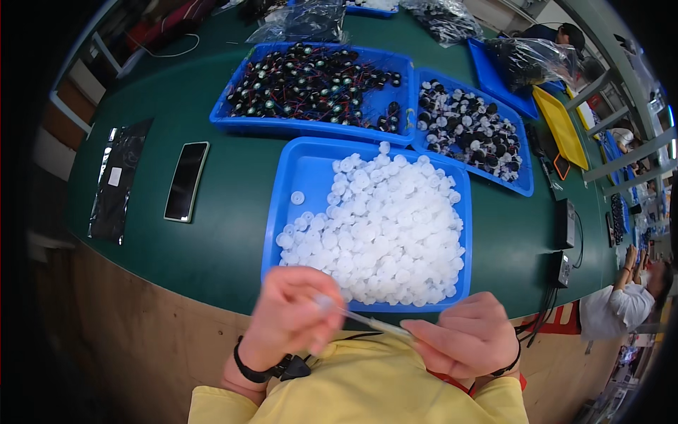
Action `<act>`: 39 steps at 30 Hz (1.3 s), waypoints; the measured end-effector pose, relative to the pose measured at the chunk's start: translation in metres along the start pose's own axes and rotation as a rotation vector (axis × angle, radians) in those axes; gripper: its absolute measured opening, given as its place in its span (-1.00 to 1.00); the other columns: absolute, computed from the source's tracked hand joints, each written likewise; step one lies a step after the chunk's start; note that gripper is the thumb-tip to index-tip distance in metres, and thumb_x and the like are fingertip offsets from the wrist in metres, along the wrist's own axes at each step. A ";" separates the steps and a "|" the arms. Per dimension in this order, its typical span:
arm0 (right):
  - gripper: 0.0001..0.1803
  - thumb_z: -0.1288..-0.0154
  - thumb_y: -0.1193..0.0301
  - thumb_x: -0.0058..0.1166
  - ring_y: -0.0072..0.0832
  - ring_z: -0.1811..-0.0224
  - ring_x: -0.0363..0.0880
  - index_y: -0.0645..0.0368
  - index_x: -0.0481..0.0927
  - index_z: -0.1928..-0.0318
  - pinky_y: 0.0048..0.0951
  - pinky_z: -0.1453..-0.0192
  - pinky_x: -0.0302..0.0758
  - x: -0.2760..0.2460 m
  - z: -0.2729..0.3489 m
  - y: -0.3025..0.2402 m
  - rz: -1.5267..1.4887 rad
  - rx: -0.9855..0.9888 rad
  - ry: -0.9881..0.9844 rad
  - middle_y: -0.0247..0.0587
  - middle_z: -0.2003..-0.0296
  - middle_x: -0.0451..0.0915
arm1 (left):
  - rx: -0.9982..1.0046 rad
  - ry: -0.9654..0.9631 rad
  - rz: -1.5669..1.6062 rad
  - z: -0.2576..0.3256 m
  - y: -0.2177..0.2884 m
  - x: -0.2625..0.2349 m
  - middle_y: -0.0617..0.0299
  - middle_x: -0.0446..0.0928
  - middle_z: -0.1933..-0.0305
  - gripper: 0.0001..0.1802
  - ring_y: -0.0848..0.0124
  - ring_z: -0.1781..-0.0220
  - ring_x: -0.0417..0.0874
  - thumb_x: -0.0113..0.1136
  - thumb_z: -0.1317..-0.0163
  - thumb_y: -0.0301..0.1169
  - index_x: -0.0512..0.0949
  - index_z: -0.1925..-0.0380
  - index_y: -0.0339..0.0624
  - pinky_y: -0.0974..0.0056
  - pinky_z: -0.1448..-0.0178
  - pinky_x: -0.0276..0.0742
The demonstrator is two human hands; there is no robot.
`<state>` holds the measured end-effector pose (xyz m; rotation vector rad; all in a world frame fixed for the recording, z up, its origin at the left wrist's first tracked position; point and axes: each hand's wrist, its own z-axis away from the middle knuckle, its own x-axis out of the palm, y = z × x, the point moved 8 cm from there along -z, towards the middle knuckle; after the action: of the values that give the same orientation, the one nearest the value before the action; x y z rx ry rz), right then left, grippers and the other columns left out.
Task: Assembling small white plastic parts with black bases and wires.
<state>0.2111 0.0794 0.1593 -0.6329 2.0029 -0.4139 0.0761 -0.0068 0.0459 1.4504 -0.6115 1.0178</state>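
Above the near edge of the blue tray (274,212), my left hand (296,309) is closed, with a small white plastic piece (324,302) pinched at its fingertips; motion smears it. To its right, my right hand (470,338) is closed around a slim pale stick-like tool (385,326). The tool's thin shaft points left and reaches the white piece; blur hides whether its tip is inside. A heap of round white translucent plastic pieces (395,226) fills most of the tray, with one loose piece (297,198) at its left.
Behind stands a blue tray (318,129) of small dark wired parts. Another blue tray (526,159) holds black-and-white parts. A phone (186,182) and a black plastic bag (120,180) lie left. Black boxes (565,222) with cables are right. A person (625,304) works at far right.
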 end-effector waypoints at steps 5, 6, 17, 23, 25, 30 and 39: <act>-0.77 0.04 0.51 0.20 -0.45 0.79 0.35 0.27 0.57 0.29 -0.49 0.72 0.25 -0.008 0.009 0.039 0.299 0.186 0.074 -0.29 0.73 0.40 | 0.142 0.129 -0.046 -0.004 0.013 -0.023 -0.05 0.54 0.43 -0.78 0.39 0.57 0.51 0.01 -0.17 -0.54 0.50 0.23 -0.48 0.38 0.55 0.47; -0.78 0.00 0.46 0.19 -0.44 0.77 0.38 0.27 0.56 0.30 -0.48 0.72 0.27 -0.002 0.005 0.057 0.356 0.211 0.081 -0.30 0.72 0.41 | 0.138 0.137 -0.066 -0.007 0.009 -0.019 -0.05 0.54 0.42 -0.78 0.39 0.55 0.52 0.00 -0.17 -0.54 0.50 0.22 -0.48 0.37 0.53 0.47; -0.76 -0.21 0.48 0.00 -0.12 0.36 0.49 0.30 0.35 0.13 -0.25 0.33 0.43 0.013 -0.006 0.092 0.158 0.502 -0.075 -0.03 0.31 0.42 | -0.009 0.113 -0.050 -0.015 -0.003 -0.019 0.02 0.49 0.39 -0.75 0.39 0.46 0.52 -0.07 -0.25 -0.51 0.45 0.14 -0.46 0.38 0.43 0.48; -0.86 -0.18 0.57 -0.01 -0.13 0.39 0.44 0.29 0.34 0.27 -0.30 0.36 0.41 0.023 -0.008 0.064 0.061 0.430 -0.112 -0.06 0.38 0.40 | -0.106 0.074 -0.005 -0.017 -0.013 -0.009 0.03 0.49 0.35 -0.73 0.43 0.45 0.52 -0.08 -0.29 -0.47 0.43 0.11 -0.46 0.37 0.41 0.48; -0.85 -0.14 0.61 0.00 -0.20 0.44 0.41 0.28 0.33 0.29 -0.31 0.37 0.39 0.027 -0.010 0.056 0.014 0.397 -0.110 -0.08 0.43 0.40 | -0.111 0.052 0.011 -0.017 -0.013 -0.004 0.03 0.49 0.34 -0.72 0.43 0.44 0.53 -0.07 -0.30 -0.45 0.42 0.10 -0.47 0.38 0.41 0.48; -0.77 0.03 0.65 0.09 -0.25 0.48 0.42 0.25 0.39 0.31 -0.36 0.49 0.38 0.024 -0.016 0.031 -0.020 0.154 -0.003 -0.17 0.44 0.38 | -0.102 -0.037 0.039 -0.016 -0.013 0.008 0.01 0.51 0.31 -0.70 0.41 0.41 0.55 -0.07 -0.30 -0.43 0.41 0.09 -0.50 0.38 0.40 0.49; -0.65 0.40 0.62 0.16 -0.61 0.70 0.21 0.26 0.58 0.38 -0.60 0.75 0.12 0.015 -0.020 -0.003 0.274 -0.033 0.217 -0.42 0.65 0.19 | -0.080 -0.153 0.087 -0.009 -0.011 0.020 -0.04 0.50 0.31 -0.64 0.37 0.48 0.52 -0.02 -0.28 -0.38 0.36 0.06 -0.51 0.35 0.50 0.47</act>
<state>0.1884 0.0691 0.1603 -0.3368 2.2691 -0.2931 0.0930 0.0076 0.0570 1.4506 -0.8236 0.9442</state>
